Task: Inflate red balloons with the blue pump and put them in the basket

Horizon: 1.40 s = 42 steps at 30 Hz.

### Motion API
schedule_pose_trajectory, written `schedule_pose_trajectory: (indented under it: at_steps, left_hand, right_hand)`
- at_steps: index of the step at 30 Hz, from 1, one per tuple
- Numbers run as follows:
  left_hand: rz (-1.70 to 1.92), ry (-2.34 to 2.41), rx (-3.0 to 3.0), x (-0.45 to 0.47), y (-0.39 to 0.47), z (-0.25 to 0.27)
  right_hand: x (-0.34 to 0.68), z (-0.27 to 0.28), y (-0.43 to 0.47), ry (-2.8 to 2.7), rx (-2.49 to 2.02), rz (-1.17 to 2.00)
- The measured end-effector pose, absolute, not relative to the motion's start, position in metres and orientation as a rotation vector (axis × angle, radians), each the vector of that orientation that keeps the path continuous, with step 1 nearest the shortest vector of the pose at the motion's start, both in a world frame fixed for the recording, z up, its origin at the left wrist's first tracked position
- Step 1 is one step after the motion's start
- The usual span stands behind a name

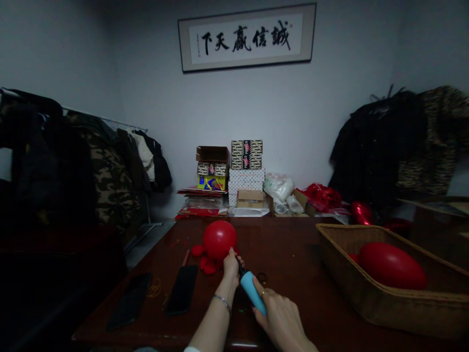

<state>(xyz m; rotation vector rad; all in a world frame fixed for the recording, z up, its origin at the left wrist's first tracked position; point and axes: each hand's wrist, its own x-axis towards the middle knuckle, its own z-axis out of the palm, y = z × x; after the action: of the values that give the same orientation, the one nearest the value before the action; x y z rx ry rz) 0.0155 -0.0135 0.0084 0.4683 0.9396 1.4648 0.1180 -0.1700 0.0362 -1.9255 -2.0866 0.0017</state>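
Observation:
A partly inflated red balloon (220,238) sits at the black nozzle end of a light blue hand pump (252,292). My left hand (231,266) is closed where the balloon's neck meets the nozzle; the neck itself is hidden by the fingers. My right hand (280,313) is wrapped round the blue barrel of the pump, which slants down to the right. Several flat red balloons (208,266) lie on the table just behind and left of my left hand.
On the dark wooden table (289,264) lie two phones (182,289) and yellow rubber bands (154,288) to the left. A wicker basket (361,305) with an inflated red balloon (392,265) stands at the right. Boxes (246,181) are stacked at the back.

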Motion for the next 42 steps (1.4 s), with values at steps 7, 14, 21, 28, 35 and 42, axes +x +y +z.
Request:
schedule_pose_trajectory:
  at_steps: [7,14,21,28,35,42]
  left_hand:
    - [1.473,0.951,0.441,0.007,-0.006,0.009]
    - [1.543,0.926,0.464,-0.012,0.008,0.013]
    - [1.522,0.921,0.467,-0.011,0.01,0.016]
    - [1.498,0.931,0.458,0.003,-0.002,0.02]
    - [1.461,0.903,0.467,0.02,-0.014,0.015]
    - [1.458,0.903,0.475,0.022,-0.017,0.015]
  right_hand:
    - [0.13,0.03,-0.188,-2.171,-1.897,0.038]
    - [0.159,0.013,-0.21,-2.171,-1.89,0.179]
    - [0.164,0.012,-0.215,-2.131,-1.896,0.22]
    - [0.156,0.02,-0.208,-2.125,-1.903,0.191]
    - [0.139,0.032,-0.184,-2.094,-1.869,0.057]
    - [0.126,0.034,-0.165,-2.08,-1.895,-0.037]
